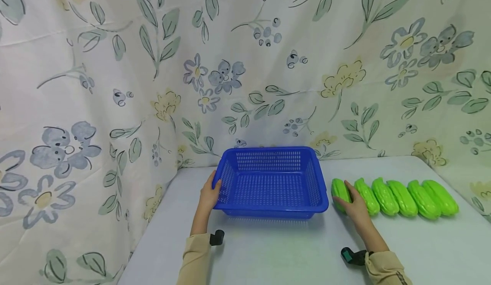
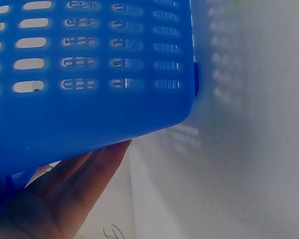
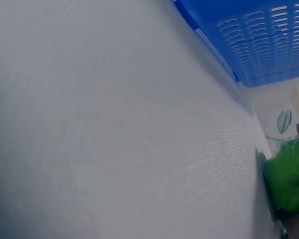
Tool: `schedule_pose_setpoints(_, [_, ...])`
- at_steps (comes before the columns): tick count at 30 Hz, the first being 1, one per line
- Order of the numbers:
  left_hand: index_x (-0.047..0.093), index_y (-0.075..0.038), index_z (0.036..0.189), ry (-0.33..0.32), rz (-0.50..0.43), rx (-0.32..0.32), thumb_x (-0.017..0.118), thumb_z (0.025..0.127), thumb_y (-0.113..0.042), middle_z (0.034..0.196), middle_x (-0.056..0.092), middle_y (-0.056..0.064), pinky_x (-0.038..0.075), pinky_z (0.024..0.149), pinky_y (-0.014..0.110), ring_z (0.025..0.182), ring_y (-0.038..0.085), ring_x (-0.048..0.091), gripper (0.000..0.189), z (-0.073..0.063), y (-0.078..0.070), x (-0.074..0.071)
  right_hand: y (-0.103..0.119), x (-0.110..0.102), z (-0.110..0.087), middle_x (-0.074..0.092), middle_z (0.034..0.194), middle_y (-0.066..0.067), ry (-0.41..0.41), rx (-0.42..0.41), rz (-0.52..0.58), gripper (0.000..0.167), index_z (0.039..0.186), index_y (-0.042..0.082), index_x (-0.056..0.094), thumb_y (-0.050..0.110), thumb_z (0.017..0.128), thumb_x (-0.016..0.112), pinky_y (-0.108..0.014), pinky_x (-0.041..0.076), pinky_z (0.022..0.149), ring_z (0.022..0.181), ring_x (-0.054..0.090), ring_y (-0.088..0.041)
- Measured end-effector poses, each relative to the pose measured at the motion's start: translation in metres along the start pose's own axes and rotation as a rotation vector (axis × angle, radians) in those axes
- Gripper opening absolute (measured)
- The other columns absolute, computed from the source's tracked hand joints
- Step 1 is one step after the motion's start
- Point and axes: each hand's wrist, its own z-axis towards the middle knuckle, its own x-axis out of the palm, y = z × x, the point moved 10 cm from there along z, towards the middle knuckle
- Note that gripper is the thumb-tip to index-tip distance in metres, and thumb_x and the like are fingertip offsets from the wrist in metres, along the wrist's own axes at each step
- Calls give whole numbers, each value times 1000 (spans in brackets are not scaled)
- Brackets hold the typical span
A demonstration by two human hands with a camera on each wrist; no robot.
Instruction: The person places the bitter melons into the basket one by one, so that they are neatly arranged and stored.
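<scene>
My left hand (image 1: 209, 194) grips the left rim of a blue plastic basket (image 1: 268, 214), thumb at the rim and fingers against the outer side. The left wrist view shows the fingers (image 2: 97, 172) lying along the basket's slotted wall (image 2: 94, 114). My right hand (image 1: 356, 206) holds the leftmost of several glossy green, long, ridged vegetables, with thumb and fingers on opposite sides of this green vegetable (image 1: 339, 189). Its rounded end (image 3: 291, 177) shows at the right wrist view's edge, between partly visible fingers.
The other green vegetables (image 1: 406, 197) lie side by side in a row to the right of my right hand. A white-covered table (image 1: 268, 255) carries everything. Floral cloth (image 1: 253, 76) hangs behind the table and along its left side.
</scene>
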Motion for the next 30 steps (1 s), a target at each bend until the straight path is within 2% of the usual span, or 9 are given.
schedule_pose_setpoints(11, [27,-4,153,-2,18,7,41,105,-19,149,39,31,36,107,65,135,51,41,53,0,-3,1,8,-4,-3,4,162,-26,-18,-30,12,80,157,8,2,21,99,56,-62,13,119,149,6,-49])
schedule_pose_setpoints(18, [28,-4,153,-2,27,10,41,104,-18,148,40,31,38,105,66,134,51,43,53,2,-2,1,12,-7,-3,2,162,-26,-29,-6,15,81,157,11,-1,22,99,54,-62,14,119,149,6,-48])
schedule_pose_setpoints(30, [27,-3,153,-3,27,14,41,104,-17,148,39,31,37,105,66,134,51,42,53,1,-4,-1,31,-16,-4,5,163,-22,-74,-39,4,80,158,12,2,23,99,55,-60,14,120,150,7,-46])
